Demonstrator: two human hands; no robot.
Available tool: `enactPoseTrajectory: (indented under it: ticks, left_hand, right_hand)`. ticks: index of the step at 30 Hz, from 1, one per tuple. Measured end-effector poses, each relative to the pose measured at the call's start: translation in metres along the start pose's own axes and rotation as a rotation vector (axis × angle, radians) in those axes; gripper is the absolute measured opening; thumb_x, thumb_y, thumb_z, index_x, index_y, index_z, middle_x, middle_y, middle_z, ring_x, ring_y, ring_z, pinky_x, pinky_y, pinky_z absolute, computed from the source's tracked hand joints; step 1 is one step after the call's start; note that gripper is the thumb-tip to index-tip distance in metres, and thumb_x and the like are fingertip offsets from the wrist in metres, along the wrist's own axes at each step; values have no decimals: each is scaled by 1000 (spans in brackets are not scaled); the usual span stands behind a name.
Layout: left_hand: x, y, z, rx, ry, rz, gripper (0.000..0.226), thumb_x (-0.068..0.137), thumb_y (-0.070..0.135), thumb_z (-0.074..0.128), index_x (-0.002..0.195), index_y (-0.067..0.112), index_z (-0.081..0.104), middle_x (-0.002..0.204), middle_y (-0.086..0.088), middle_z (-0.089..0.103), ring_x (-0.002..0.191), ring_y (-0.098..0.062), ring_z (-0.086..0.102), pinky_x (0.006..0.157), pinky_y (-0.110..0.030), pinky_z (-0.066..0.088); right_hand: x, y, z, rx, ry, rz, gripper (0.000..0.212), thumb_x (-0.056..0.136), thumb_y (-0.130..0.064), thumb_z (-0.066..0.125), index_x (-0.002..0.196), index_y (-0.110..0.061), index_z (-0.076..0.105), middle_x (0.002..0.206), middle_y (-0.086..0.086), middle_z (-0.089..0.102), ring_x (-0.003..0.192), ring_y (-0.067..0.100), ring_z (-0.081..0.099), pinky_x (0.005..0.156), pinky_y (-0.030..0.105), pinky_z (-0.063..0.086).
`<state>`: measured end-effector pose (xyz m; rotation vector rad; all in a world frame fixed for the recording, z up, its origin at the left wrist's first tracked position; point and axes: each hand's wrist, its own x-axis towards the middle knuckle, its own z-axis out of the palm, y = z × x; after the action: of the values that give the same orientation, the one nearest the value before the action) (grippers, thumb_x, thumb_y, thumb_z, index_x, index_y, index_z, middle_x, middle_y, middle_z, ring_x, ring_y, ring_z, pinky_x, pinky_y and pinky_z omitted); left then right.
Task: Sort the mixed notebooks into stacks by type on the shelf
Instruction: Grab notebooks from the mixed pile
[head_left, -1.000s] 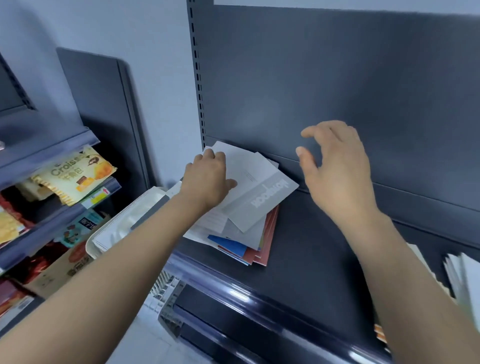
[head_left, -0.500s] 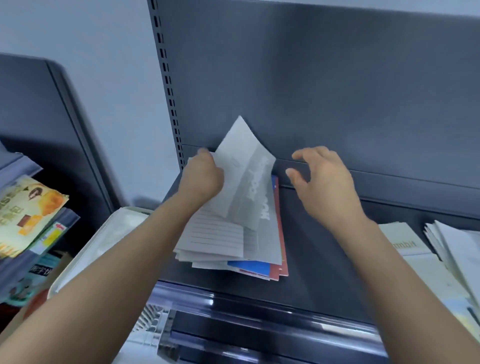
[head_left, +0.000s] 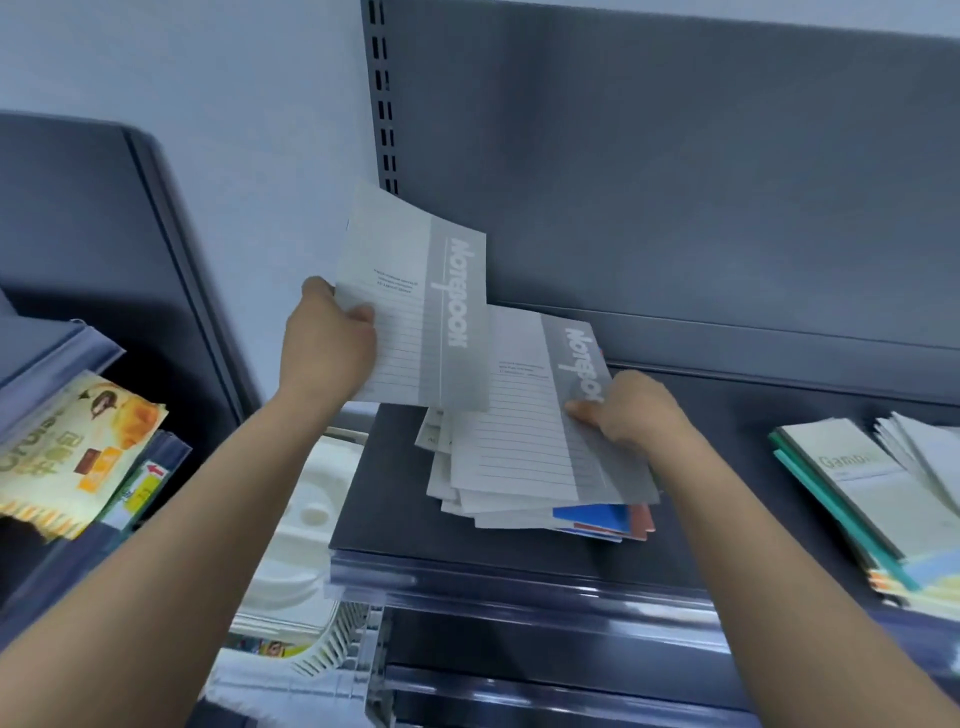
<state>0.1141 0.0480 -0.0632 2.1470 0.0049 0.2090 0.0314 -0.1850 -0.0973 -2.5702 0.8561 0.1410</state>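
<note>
Both forearms reach in from the bottom of the frame, over the front edge of the dark shelf (head_left: 467, 540). At lower left, beside the shelf, sits a white tray (head_left: 301, 519), and a snack packet (head_left: 78, 452) lies on a neighbouring rack at the left edge. At the right edge rests a stack of green-spined notebooks (head_left: 852, 493).

In the middle of the frame a loose pile of mixed notebooks (head_left: 519, 509) lies on the shelf, with blue and red covers showing at its bottom. The right hand (head_left: 628, 410) grips the right edge of the top grey notebook (head_left: 524, 415), thumb on its cover.

Just up and left, the left hand (head_left: 327, 348) pinches a matching lined notebook (head_left: 415, 312) by its left edge, holding it above the pile. Behind stands the grey back panel (head_left: 675, 208).
</note>
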Motion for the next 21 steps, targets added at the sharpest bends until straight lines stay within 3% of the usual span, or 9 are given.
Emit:
enactPoseTrajectory:
  ticks: [2,7,13,16,21]
  left_hand:
    - [0,-1,0,-12,-20,9,11,95,17,44,101,10,37,91,-2,46,63,-7,40,49,-23,31]
    - [-4,10,11,-64,-83,67,13,96,17,44,104,8,40,94,-3,47,77,-20,44,59,-27,32]
    - [-18,28,29,-127,-121,103,10,98,17,43,103,11,37,80,7,43,70,-13,43,49,-17,27]
    - [-26,40,38,-150,-123,131,10,98,18,42,100,10,36,76,11,41,64,-1,39,50,-18,29]
    - [-53,77,73,-158,-102,206,14,99,19,42,95,9,34,72,6,39,59,-6,38,48,-22,31]
  right_hand:
    - [-5,0,-1,95,45,45,38,88,-34,60,110,-2,56,114,14,60,101,31,57,69,30,38]
    - [-9,11,5,255,213,101,27,90,-21,59,105,0,56,110,16,61,84,25,54,65,29,39]
    - [-22,26,-15,378,415,-10,1,92,-4,43,91,-5,44,94,13,54,80,24,47,64,28,33]
    - [-26,39,-34,420,525,-61,7,92,-3,41,87,-7,39,85,6,49,77,23,45,62,26,30]
    - [-17,84,-70,440,641,-105,10,90,0,37,88,-10,39,87,9,55,79,27,47,62,29,32]
